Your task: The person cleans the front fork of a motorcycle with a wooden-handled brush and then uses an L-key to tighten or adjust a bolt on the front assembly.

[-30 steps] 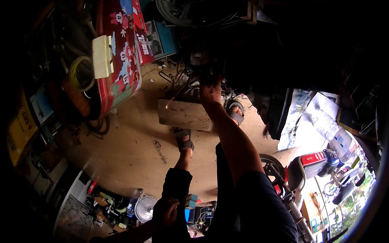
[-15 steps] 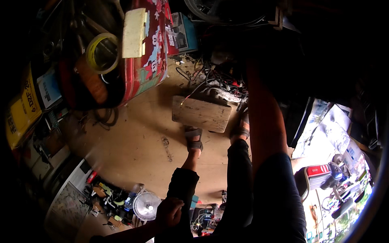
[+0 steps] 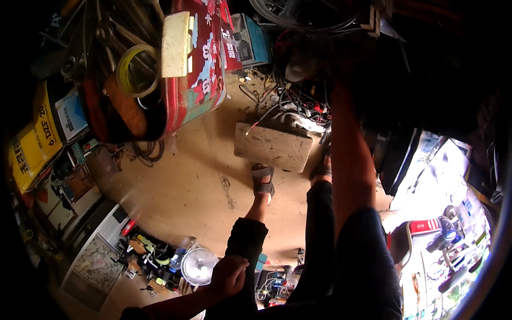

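My left hand rests curled beside my trousered leg; whatever its fingers might hold is hidden. My right forearm reaches up into deep shadow at the top right, where the hand and anything it touches are lost in darkness. Just left of that arm lies a tangle of black and red cables, with a lead trailing onto a worn wooden board. My sandaled left foot is just below the board; the other is partly behind the right arm.
A red cartoon-printed case and a bin of hoses and tools stand upper left, beside yellow boxes. A dark wheel is at the top. A white fan and clutter lie behind me; a vehicle with a red-topped part stands lower right.
The view has shifted, bringing the case and board rightward. My right arm has moved right and deeper into the shadow, uncovering the cable tangle. My left hand remains curled by the leg.
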Action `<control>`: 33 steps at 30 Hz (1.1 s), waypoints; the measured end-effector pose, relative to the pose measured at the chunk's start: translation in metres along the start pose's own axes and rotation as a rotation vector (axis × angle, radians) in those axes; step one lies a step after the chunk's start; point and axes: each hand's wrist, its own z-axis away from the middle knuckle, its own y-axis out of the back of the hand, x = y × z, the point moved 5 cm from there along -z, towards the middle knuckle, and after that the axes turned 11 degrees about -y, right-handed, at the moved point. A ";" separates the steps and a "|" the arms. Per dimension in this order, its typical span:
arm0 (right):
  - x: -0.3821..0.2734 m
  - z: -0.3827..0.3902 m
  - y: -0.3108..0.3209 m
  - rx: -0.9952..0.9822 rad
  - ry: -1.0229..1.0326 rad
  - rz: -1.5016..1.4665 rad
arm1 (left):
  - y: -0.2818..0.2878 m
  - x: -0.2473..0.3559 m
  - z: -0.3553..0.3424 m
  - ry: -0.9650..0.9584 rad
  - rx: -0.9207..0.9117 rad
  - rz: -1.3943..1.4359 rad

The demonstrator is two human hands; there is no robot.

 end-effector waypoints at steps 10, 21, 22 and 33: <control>-0.067 0.177 0.136 0.091 0.627 -0.465 | 0.030 0.035 -0.034 -0.094 0.025 -0.050; 0.101 0.506 0.297 0.169 0.336 -0.549 | -0.001 0.006 0.017 -0.443 -0.254 -0.270; 0.121 0.532 0.286 0.126 0.263 -0.597 | -0.015 0.003 0.029 -0.439 -0.297 -0.284; 0.358 0.871 0.168 -0.103 -0.479 -0.405 | -0.133 0.001 0.151 -0.869 -0.962 -1.163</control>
